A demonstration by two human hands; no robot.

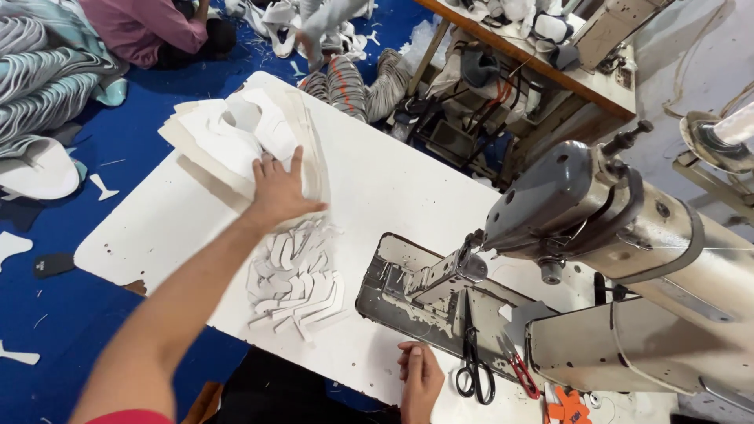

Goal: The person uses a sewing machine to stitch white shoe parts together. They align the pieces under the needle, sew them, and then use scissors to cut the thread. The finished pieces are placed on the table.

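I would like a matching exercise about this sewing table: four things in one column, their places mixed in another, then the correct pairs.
Things:
1. left hand
2. right hand
3. black scissors
4. small white cut pieces

Places:
A. on the metal machine base
B. on the stack of large white pieces
C. at the table's near edge
D. heaped in the middle of the white table

Pairs: 1-B, 2-C, 3-A, 4-D

Bright, even light fills the scene, soft and without hard glare. The white table [393,180] is nearly washed out, so the pale cut pieces [294,279] barely stand apart. Shadows are faint, darkest under the sewing machine [597,228] at right. Straight edges bow towards the corners, and the far clutter looks slightly soft.
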